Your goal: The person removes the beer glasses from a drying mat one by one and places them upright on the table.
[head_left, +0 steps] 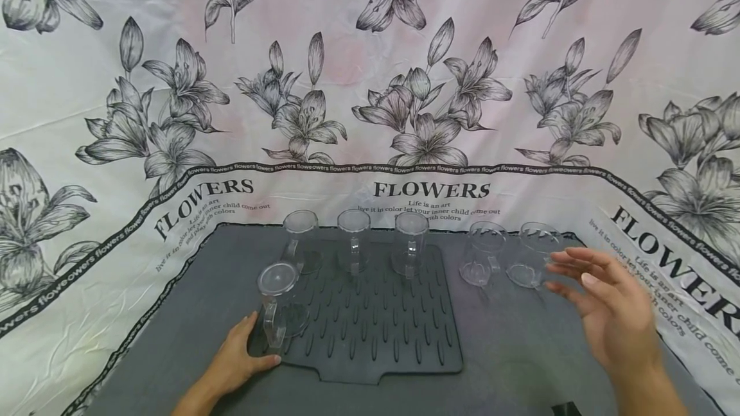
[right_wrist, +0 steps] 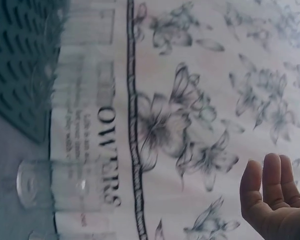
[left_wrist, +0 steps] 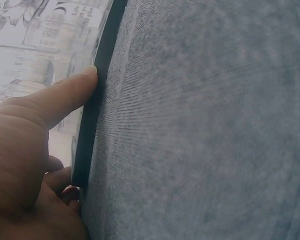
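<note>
My left hand (head_left: 234, 355) spreads its thumb and fingers around the near left corner of a dark drying mat (head_left: 347, 368). In the left wrist view its thumb (left_wrist: 70, 97) presses against the mat's edge (left_wrist: 87, 135). Just beyond that hand a clear glass mug (head_left: 277, 281) stands upside down on the mat, handle toward me. Over at the right, my right hand (head_left: 615, 313) is raised with loosely bent fingers, holding nothing. Its fingertips lie close beside the rightmost clear mug (head_left: 532, 255), which stands upright on the grey tabletop.
Along the mat's far side stand three more upturned clear mugs (head_left: 301, 236) (head_left: 354, 236) (head_left: 412, 236). Another upright mug (head_left: 484, 255) is right of the mat. A flower-print curtain (head_left: 370, 114) borders the grey tabletop (head_left: 509, 352). A small black object (head_left: 565, 409) shows at the bottom edge.
</note>
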Demonstrator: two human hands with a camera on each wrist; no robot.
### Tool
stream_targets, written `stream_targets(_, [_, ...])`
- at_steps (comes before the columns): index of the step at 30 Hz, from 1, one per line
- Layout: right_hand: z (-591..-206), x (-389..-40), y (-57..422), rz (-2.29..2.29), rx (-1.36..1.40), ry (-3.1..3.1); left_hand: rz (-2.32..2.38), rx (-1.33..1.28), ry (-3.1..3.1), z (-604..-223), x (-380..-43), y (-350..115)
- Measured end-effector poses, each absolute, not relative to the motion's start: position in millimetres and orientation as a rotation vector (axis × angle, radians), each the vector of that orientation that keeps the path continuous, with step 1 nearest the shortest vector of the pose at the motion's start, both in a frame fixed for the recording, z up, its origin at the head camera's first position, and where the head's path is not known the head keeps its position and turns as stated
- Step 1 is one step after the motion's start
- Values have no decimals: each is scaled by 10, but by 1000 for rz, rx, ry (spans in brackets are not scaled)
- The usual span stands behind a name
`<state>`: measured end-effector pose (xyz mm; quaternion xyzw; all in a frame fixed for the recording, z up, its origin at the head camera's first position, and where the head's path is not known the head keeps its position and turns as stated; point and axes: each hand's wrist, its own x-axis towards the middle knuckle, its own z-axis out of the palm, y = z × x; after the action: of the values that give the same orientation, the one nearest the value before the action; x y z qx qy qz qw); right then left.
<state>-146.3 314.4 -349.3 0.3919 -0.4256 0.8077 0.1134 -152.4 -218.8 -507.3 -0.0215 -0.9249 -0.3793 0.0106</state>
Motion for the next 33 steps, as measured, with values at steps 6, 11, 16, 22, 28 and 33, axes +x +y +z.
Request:
stream_targets(6, [-3447,-1358,2860,2227,1265,-1267,-1186,-67,-2884,-5061,-1519,-2192])
stream_targets(11, [-3422,-1330,2635,2161,1297,-1292,-1180,-67,-2880,-5071,-1511,-2189])
stream_targets(16, [-3421,-1345,2381,2166,1365,-1284,-1177,-62,-2878,-5085,-1510,-2193])
stream_targets(22, [-3477,-1345,2068,2117,1320,-1447,-1167,-70,-2862,-5103,-1525,-2194])
stream_targets(28, [-3560,-1348,1801,2103,1250,-1572,-1164,-67,-2858,-5108,-1521,-2191])
stream_targets(33, [-3621,-1379,1623,2145,1225,-1593,-1157,-70,-2867,-5096,-1521,-2193])
